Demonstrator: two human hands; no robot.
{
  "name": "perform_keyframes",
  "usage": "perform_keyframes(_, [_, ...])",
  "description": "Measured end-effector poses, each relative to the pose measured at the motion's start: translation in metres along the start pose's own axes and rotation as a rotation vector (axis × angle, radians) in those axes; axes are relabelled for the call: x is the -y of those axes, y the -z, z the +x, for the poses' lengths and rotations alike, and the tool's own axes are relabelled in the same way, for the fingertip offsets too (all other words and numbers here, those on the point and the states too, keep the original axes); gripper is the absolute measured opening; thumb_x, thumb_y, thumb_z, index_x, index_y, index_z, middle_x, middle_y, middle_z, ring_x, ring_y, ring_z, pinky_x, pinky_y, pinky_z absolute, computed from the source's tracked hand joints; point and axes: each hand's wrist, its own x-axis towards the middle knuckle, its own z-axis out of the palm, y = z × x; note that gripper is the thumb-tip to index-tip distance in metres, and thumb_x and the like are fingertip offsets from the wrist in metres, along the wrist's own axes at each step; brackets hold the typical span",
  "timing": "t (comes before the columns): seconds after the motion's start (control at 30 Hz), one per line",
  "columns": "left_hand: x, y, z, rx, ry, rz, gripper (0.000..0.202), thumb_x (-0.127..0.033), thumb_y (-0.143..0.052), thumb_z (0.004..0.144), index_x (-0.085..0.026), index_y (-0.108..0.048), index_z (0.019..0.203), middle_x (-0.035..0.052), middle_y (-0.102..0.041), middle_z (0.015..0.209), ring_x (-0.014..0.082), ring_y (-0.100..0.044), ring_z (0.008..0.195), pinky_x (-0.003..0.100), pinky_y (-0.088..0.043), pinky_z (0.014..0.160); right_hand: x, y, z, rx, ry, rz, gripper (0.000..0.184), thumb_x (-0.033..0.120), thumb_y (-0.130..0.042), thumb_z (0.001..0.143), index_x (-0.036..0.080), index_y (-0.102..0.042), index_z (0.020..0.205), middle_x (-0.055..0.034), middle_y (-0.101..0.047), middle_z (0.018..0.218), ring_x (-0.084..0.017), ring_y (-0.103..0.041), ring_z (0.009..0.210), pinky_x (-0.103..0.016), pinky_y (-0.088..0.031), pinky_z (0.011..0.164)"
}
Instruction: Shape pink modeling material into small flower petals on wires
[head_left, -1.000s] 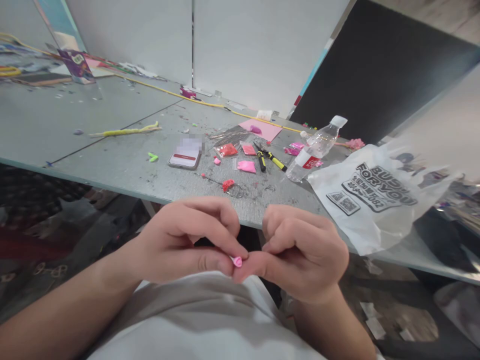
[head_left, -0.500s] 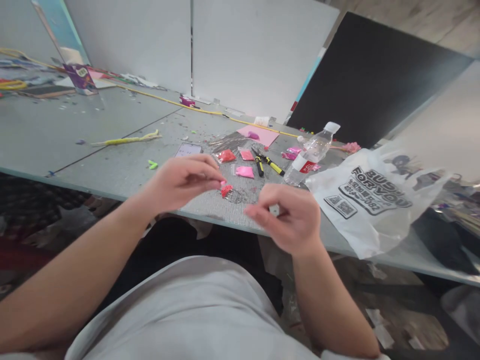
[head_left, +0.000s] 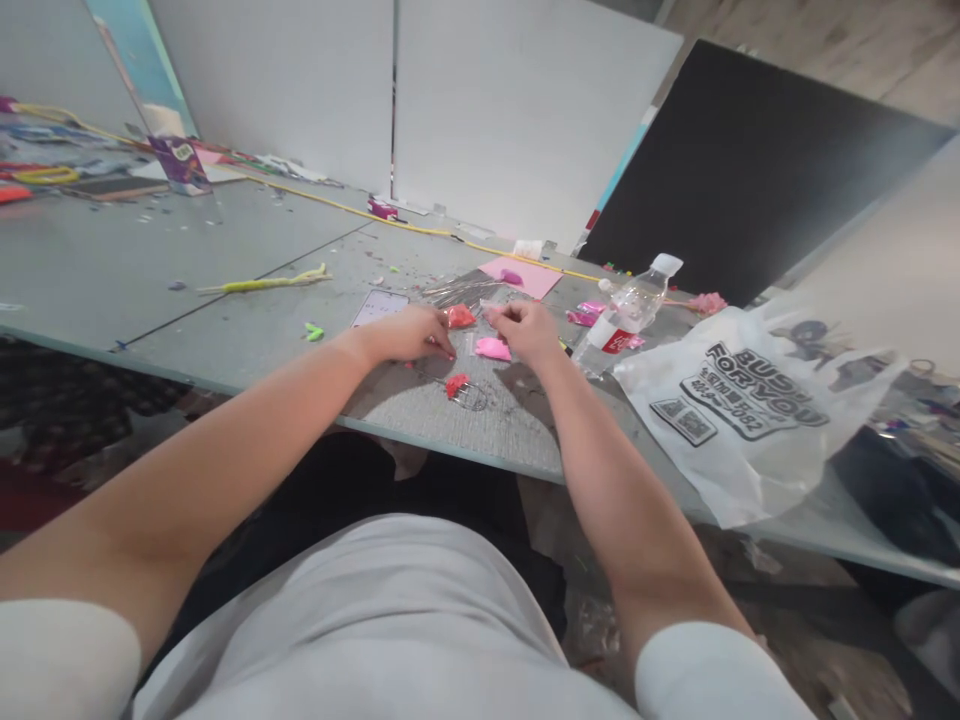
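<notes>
My right hand [head_left: 529, 330] reaches over the table, its thumb and fingers closed on the edge of a small pale pink packet [head_left: 491, 308]. My left hand [head_left: 417, 334] is low over the tabletop with the fingers curled together. A spot of red shows at its fingertips, too small to make out. Between the hands lie an orange-red packet [head_left: 460, 316] and a bright pink packet [head_left: 493, 348]. Nearer to me, a red lump [head_left: 456, 385] sits against a thin wire loop [head_left: 474, 398]. A phone [head_left: 380, 306] lies partly behind my left hand.
A plastic bottle [head_left: 628, 315] and a white plastic bag [head_left: 750, 400] stand to the right. Behind are thin wires [head_left: 457, 289] and pink paper [head_left: 536, 277]. Yellow-green twisted stems [head_left: 266, 283] lie left, green bits [head_left: 313, 331] closer. A yellow cord [head_left: 337, 207] crosses the back.
My right hand has moved forward from the table edge and taken hold of the pale pink packet. My left hand has moved away from the red lump, forward toward the phone.
</notes>
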Motion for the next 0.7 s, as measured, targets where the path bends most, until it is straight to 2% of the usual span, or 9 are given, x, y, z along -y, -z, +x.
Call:
perform_keyframes(0.13, [0.004,0.000,-0.007,-0.007,0.028,0.040,0.028,-0.034,-0.066,0.098,-0.025,-0.089,0.111,0.0085,-0.070,0.100,0.0204,-0.063,0.094,0.029,-0.044,0.086,-0.019,0.000,-0.006,0.089,-0.026,-0.069,0.035,0.044,-0.065,0.101,0.018,-0.067,0.078,-0.0044,-0.072,0.069,-0.015,-0.062,0.061,-0.029,-0.048,0.067])
perform_keyframes(0.33, [0.003,0.002,-0.009,-0.033,0.059,0.031,0.024,-0.033,-0.070,0.094,-0.023,-0.089,0.104,0.0078,-0.075,0.107,0.0201,-0.066,0.096,0.029,-0.046,0.089,-0.031,-0.002,-0.002,0.104,-0.027,-0.165,0.018,0.017,-0.064,0.096,0.014,-0.078,0.088,-0.0089,-0.080,0.086,-0.018,-0.069,0.078,-0.032,-0.051,0.087])
perform_keyframes(0.53, [0.003,0.003,-0.010,-0.041,0.080,0.025,0.021,-0.032,-0.072,0.092,-0.019,-0.086,0.098,0.0074,-0.074,0.103,0.0190,-0.065,0.092,0.028,-0.045,0.086,-0.031,-0.008,-0.004,0.133,-0.011,-0.211,0.017,0.019,-0.068,0.094,0.013,-0.083,0.098,-0.0117,-0.081,0.096,-0.020,-0.069,0.086,-0.033,-0.050,0.089])
perform_keyframes(0.7, [0.008,0.001,-0.012,-0.026,0.064,0.016,0.025,-0.032,-0.065,0.097,-0.021,-0.087,0.105,0.0074,-0.073,0.109,0.0188,-0.066,0.095,0.028,-0.046,0.089,-0.027,-0.007,-0.007,0.155,0.010,-0.239,0.017,0.024,-0.070,0.094,0.013,-0.083,0.099,-0.0117,-0.081,0.097,-0.019,-0.068,0.085,-0.032,-0.049,0.085])
